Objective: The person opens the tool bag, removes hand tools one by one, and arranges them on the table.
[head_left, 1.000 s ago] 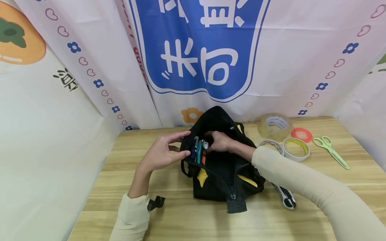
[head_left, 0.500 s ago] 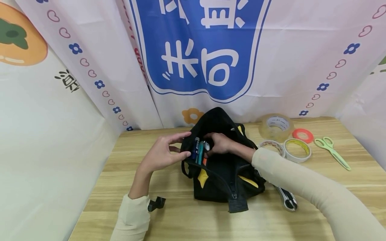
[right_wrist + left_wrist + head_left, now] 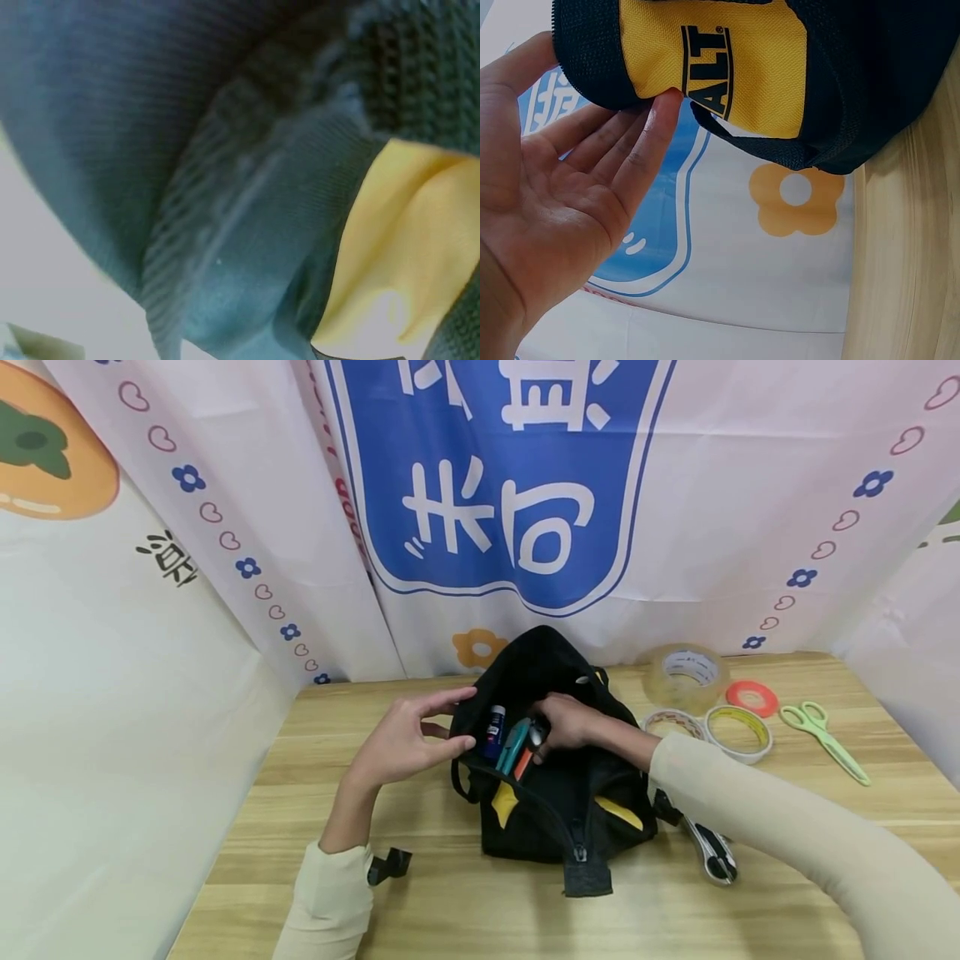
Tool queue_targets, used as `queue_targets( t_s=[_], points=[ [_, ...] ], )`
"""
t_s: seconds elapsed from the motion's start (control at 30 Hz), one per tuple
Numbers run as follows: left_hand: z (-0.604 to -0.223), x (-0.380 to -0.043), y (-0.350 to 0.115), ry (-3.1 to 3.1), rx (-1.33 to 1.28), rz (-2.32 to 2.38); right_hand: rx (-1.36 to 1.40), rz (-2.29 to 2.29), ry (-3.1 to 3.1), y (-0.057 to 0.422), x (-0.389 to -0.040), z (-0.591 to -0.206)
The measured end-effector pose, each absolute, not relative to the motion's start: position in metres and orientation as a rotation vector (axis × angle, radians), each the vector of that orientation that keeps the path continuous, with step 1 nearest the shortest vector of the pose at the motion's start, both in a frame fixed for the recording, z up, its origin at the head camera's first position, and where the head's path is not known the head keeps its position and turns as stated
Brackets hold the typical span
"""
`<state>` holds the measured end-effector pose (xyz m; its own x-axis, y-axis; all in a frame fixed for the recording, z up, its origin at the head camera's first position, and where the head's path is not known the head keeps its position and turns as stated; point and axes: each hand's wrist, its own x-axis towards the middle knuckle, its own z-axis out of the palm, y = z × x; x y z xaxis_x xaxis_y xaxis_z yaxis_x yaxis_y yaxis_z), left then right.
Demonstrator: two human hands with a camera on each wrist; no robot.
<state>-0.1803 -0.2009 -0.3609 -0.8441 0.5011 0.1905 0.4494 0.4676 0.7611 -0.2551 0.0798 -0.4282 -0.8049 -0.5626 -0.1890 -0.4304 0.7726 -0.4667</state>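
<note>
A black tool bag with yellow panels stands on the table, its mouth spread wide. My left hand pinches the bag's left rim between thumb and fingers. In the left wrist view, that hand holds the zipped edge beside a yellow panel. My right hand is inside the bag, fingers curled at a tool with an orange part and a dark, shiny top. A teal tool leans beside it. A blue tube stands at the left wall. Blurred bag fabric fills the right wrist view.
Right of the bag lie clear tape, a red tape roll, two white-edged tape rolls, one of them yellow inside, and green scissors. A silver-and-black utility knife lies by the right sleeve. A printed cloth hangs behind.
My right hand has shifted right inside the bag. The teal and orange tools have moved with it and tilted rightward, away from the blue tube. The left hand has stayed put.
</note>
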Motion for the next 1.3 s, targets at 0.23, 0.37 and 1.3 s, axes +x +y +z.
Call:
queue_targets(
  t_s=[0.23,0.37,1.3],
  points=[
    [-0.361,-0.180,-0.201,2.638,0.858,1.345,-0.741,-0.591,2.669,0.088,-0.242,-0.424],
    [-0.360,-0.180,-0.201,2.635,0.865,1.344,-0.779,-0.650,2.653,0.090,-0.242,-0.426],
    [-0.360,-0.180,-0.202,2.642,0.851,1.337,-1.227,-0.630,2.446,0.089,-0.246,-0.435]
  ],
)
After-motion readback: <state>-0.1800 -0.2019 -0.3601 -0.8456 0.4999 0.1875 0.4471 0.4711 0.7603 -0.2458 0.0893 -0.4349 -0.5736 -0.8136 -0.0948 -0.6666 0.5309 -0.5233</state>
